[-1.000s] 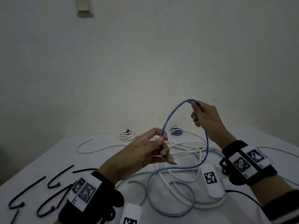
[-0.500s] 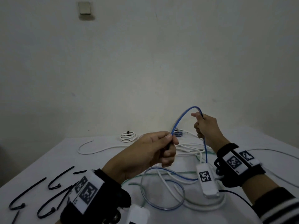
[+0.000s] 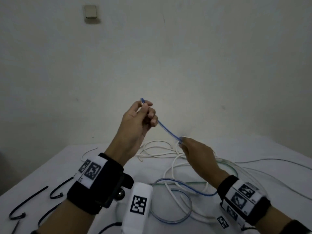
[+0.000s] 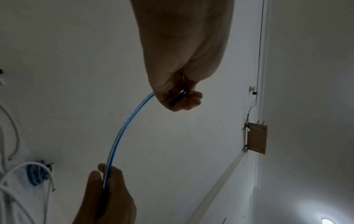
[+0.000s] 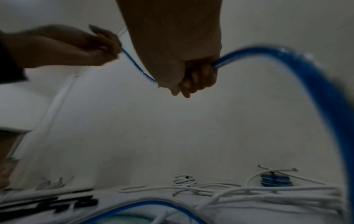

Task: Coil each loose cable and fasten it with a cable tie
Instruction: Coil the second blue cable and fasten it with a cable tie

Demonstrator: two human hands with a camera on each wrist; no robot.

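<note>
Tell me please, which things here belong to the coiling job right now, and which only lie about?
In use: blue cable, left hand, right hand, black cable ties.

Lying about: white cables, tied blue coil, tied white coil, wall switch.

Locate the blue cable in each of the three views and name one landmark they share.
Head: blue cable runs centre, from raised left hand down to right hand.
Left wrist: blue cable arcs lower left, between both hands.
Right wrist: blue cable sweeps the right edge.
Shared landmark: the right hand.
</note>
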